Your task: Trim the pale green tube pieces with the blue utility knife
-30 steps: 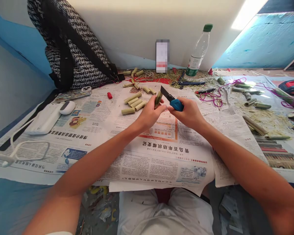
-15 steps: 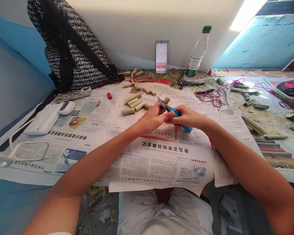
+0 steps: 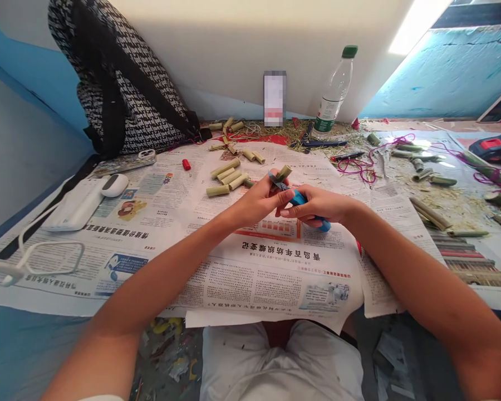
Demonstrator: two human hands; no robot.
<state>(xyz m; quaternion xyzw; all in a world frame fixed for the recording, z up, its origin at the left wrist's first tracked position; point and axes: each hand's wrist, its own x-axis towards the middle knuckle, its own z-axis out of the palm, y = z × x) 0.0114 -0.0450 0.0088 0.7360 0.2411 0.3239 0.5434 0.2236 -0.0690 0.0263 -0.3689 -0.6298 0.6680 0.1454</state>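
Backdrop: white slanted wall (image 3: 250, 50), blue walls left (image 3: 25, 72) and right (image 3: 442, 72). Bright strip of light (image 3: 417, 25) upper right. Surface (image 3: 150, 234) covered in newspaper; littered floor (image 3: 167, 356) below.

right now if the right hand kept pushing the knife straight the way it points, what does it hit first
The right hand aims the blue knife up-left, so the blade meets the short green stalk piece pinched in the left hand. The left fingers sit right beside that line; depth is hard to judge.
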